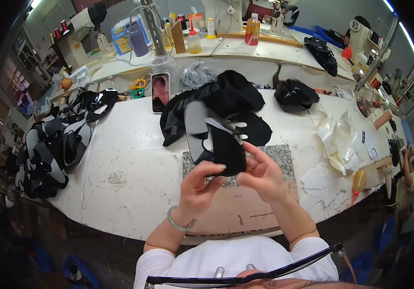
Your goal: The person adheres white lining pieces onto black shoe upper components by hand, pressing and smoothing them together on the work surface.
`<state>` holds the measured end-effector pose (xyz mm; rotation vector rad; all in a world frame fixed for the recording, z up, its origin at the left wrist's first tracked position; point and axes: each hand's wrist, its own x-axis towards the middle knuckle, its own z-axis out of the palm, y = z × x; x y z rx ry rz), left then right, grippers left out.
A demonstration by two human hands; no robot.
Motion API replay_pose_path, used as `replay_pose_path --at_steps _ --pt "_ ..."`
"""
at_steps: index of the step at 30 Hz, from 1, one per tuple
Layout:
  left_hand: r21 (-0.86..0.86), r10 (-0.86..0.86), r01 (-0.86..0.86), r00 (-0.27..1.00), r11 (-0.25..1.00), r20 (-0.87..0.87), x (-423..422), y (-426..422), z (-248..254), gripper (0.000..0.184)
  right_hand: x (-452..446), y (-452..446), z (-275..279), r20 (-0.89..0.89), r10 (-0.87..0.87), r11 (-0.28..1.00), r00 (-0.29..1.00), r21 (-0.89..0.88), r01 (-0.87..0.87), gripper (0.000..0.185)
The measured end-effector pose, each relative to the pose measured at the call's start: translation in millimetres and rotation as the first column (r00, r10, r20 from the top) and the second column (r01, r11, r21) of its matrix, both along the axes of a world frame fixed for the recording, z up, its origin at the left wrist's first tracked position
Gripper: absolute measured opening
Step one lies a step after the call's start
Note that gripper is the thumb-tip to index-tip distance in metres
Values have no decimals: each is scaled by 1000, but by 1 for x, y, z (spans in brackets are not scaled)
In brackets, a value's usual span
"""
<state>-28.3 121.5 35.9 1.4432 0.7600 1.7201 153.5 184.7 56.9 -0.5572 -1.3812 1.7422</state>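
A black and grey shoe upper piece is held up above the table in front of me. My left hand pinches its lower left edge between thumb and fingers, a greenish bangle on that wrist. At the lower right edge, my right hand grips the same piece, its index finger along the side. Beneath the hands lie a speckled stone slab and a pinkish board. Just behind the piece is a heap of black material, with another black cut piece beside it.
Black and grey upper pieces are piled at left. A phone stands upright near orange-handled scissors. White scraps and a yellow bottle lie at right. A black bundle sits at back right. Sewing machines stand behind.
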Motion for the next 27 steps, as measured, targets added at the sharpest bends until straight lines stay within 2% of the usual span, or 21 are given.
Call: replay_pose_path --at_steps 2,4,8,9,12,14,18,21,24,25,27 --pt "-246 -42 103 970 964 241 9 -6 -7 44 -6 -8 1 -123 -53 968 991 -249 20 73" --pt "-381 -78 280 882 881 465 8 -7 1 46 -9 -14 -3 -109 -109 970 988 -229 81 71" --pt "-535 -62 329 888 778 456 7 -12 -13 22 -11 -19 -11 -40 -126 985 991 -123 120 69" --pt "-496 -50 305 885 813 463 9 -12 -12 17 -13 -19 -11 -34 -132 987 991 -92 128 69" --pt "-390 -25 224 891 893 454 16 -8 -7 8 -18 -16 -1 -45 -105 974 993 -208 94 66" --pt "-351 -9 171 908 921 418 20 -7 -8 6 -24 -16 0 -68 -125 983 990 -141 115 65" --pt "-351 12 198 858 915 514 23 -6 -4 5 -30 -14 3 -91 -159 984 983 -93 151 62" --pt "-382 5 292 788 877 616 20 -3 -9 8 -28 -3 -7 -124 -117 961 985 -265 80 52" --pt "-385 -1 330 760 862 650 19 -3 -5 14 -20 8 0 -200 -11 877 980 -472 -87 43" --pt "-380 -6 324 768 866 641 18 -3 -2 15 -19 8 7 -198 11 887 980 -451 -101 39" --pt "-396 -6 304 799 866 601 19 -3 3 17 -20 4 10 -49 -41 966 998 -257 27 39"
